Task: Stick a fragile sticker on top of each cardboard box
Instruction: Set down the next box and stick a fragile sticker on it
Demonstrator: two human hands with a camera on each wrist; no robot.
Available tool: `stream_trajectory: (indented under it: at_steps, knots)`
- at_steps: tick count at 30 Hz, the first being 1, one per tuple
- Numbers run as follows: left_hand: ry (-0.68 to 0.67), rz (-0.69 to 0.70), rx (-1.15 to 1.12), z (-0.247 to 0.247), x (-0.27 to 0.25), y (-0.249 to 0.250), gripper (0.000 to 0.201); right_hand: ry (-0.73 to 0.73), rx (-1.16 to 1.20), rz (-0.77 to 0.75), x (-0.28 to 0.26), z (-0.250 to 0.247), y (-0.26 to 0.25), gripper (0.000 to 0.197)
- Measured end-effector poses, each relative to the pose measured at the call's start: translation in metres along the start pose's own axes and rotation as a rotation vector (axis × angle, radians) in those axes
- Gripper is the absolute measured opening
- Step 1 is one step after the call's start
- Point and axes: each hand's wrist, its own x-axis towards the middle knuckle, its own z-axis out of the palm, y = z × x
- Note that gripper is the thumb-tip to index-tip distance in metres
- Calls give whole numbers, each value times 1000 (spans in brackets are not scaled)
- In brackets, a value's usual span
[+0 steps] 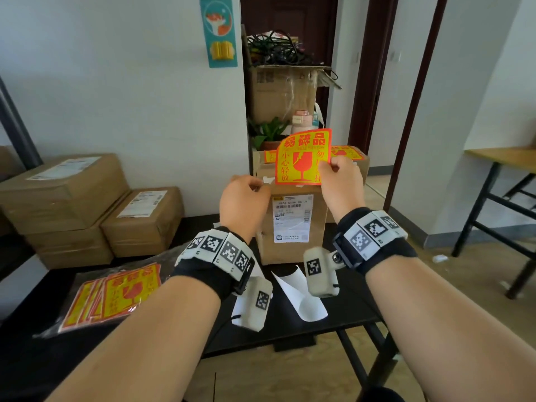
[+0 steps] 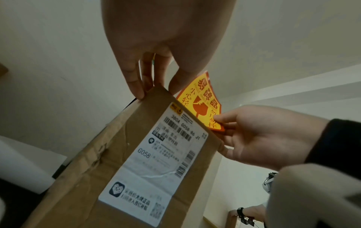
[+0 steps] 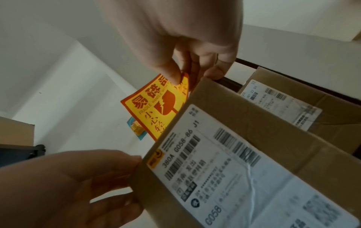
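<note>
Right hand grip: thumb and fingers pinching the right edge of a peeled fragile sticker, held upright in the air above the upright cardboard box on the black desk. Sticker not yet touching the box top; its top right corner curls a bit. Left hand grip: fingers curled down over the box's top left edge, steadying it, nothing pinched that I can see. Box's near face has a white shipping label. Behind it, another box already has stickers on top. Unstickered boxes stacked at left, spare sticker pack front left, white backing paper lying near the box base. Risks, my guess: one-edge pinch leaves the free side floppy, so it could fold onto itself or land crooked or wrinkled; adhesive may cling to the fingers on release; the tall box could tip if pressed off-centre, should the left hand let go; top face looks narrow, so the sticker might overhang.
</note>
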Motion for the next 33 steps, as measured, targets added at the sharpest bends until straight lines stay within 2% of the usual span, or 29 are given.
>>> stream_trajectory:
  at_steps: [4, 10, 12, 14, 17, 21, 25, 33]
  knots:
    - [-11, 13, 14, -1, 6, 7, 19, -34, 63, 4, 7, -2, -2, 27]
    - [11, -27, -120, 0, 21, 28, 27, -105, 135, 31, 12, -4, -10, 14]
    - [7, -46, -131, 0, 24, 31, 27, -137, 133, 36, 16, -5, -11, 23]
    - [4, -50, -130, 1, 24, 33, 25, -168, 109, 28, 18, -6, -10, 35]
    - [-6, -91, -147, 1, 23, 33, 30, -180, 43, -8, 19, -6, -6, 39]
    - [-20, -142, -144, 1, 22, 31, 33, -215, -79, -74, 22, -4, 3, 25]
    - [-33, -138, -88, 2, 20, 28, 35, -225, -162, -124, 22, -2, 7, 39]
    - [-6, -148, -81, 4, 23, 27, 36, -225, -237, -165, 23, 1, 10, 37]
